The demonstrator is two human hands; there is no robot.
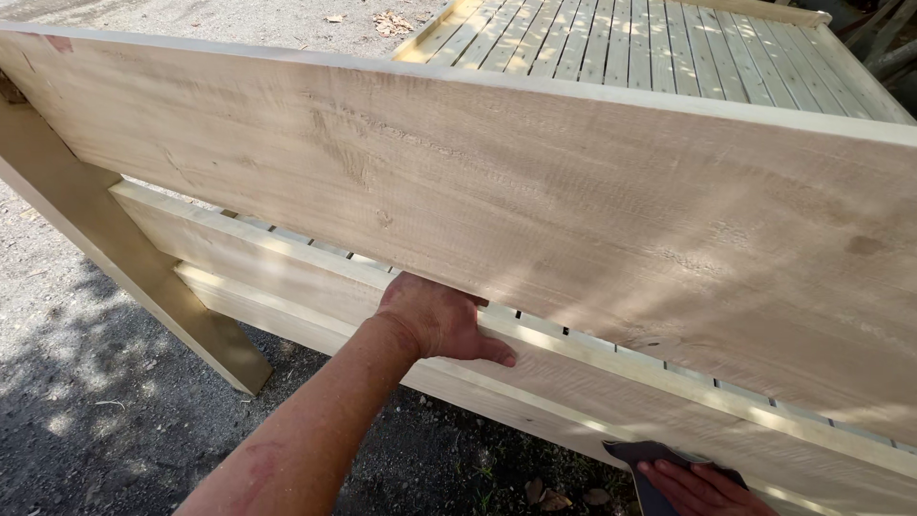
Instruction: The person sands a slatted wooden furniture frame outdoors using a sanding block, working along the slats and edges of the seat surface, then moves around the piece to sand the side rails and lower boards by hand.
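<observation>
A large unfinished pale wooden bed frame fills the view, its wide footboard plank point(535, 191) facing me. My left hand point(435, 320) rests on the lower rail point(287, 263) just under that plank, fingers tucked up behind the plank's bottom edge and thumb lying along the rail. My right hand point(702, 487) sits at the bottom edge of the view, pressing a dark grey sheet of sandpaper point(645, 457) flat against the lowest rail point(535, 406).
The slatted bed base point(659, 48) stretches away behind the plank. A thick wooden leg point(124, 258) stands at the left on grey gravel ground point(86, 411). Dry leaves point(549, 497) lie on the ground below the rail.
</observation>
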